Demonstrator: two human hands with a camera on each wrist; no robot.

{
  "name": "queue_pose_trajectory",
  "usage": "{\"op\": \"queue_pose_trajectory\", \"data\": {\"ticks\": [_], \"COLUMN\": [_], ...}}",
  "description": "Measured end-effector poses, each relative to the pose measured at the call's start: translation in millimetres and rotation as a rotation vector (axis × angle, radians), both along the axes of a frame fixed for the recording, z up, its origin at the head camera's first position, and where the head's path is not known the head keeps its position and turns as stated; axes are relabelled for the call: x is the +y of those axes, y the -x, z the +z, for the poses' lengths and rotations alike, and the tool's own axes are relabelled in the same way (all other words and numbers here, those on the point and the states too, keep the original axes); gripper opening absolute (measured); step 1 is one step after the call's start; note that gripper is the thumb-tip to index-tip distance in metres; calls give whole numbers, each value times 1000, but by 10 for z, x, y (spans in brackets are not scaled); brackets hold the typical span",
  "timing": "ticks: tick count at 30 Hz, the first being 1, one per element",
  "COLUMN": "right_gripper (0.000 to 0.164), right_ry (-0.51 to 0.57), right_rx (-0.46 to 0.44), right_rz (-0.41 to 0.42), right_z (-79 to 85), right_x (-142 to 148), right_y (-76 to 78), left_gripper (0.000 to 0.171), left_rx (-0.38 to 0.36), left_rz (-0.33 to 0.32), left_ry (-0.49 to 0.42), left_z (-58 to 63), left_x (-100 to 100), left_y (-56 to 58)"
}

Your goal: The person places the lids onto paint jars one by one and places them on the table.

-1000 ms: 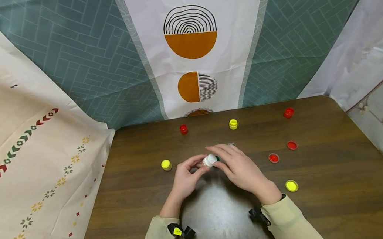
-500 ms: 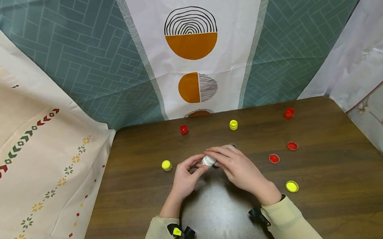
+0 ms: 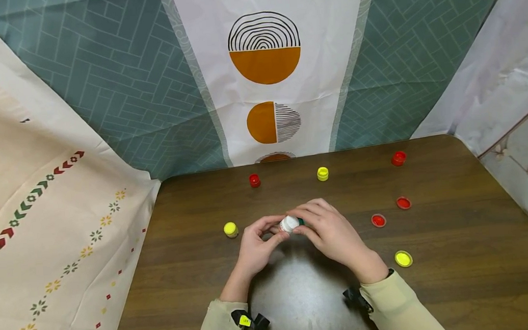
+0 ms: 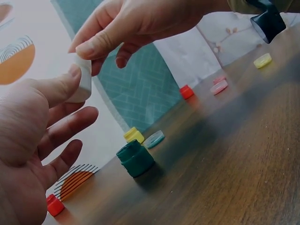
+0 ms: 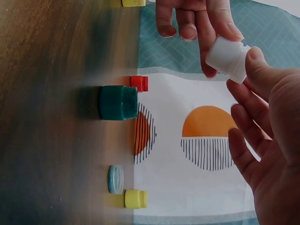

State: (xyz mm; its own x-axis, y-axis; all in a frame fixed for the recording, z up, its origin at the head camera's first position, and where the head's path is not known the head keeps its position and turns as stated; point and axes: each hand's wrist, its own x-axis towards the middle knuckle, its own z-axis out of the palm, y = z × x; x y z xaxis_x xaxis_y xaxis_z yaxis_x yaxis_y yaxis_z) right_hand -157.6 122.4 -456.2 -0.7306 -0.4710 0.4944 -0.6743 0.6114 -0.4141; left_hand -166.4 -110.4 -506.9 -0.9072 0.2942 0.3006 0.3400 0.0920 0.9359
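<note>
Between both hands, above the table, is a small white jar [image 3: 289,223], tilted. My left hand [image 3: 258,244] pinches one end with thumb and fingers. My right hand [image 3: 330,229] grips the other end with its thumb and fingertips; in the right wrist view that end of the white jar [image 5: 226,58] is partly hidden by the thumb. Whether a lid sits there, I cannot tell. An uncapped green jar [image 4: 136,159] stands on the table beyond the hands; only a sliver of it shows in the head view. A teal lid [image 4: 154,139] lies near it.
Along the table's [image 3: 191,303] back stand a red jar [image 3: 254,181], an open yellow jar [image 3: 322,174] and another red jar [image 3: 399,158]. A yellow-topped jar [image 3: 230,229] is at left. Two red lids [image 3: 379,221] and a yellow lid [image 3: 403,258] lie at right.
My right fingers reached farther over the white jar half a second ago, then drew back to show more of it. The left hand keeps its hold, and the jars on the table stay put.
</note>
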Motion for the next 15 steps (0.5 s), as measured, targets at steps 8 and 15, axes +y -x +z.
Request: {"op": "queue_pose_trajectory", "data": {"ticks": [8,15], "right_gripper": [38,32], "right_ry": [16,25], "right_rx": [-21,-101], "right_rz": [-55,-142], "right_z": [1,15], "right_x": [-10,-31], "right_y": [0,-20], "left_gripper": [32,32], "left_rx": [1,28], "left_rz": [-7,-24], "left_ry": [-8,-10], "left_z": [12,3], "left_x": [8,25], "left_y": [-5,-2]}}
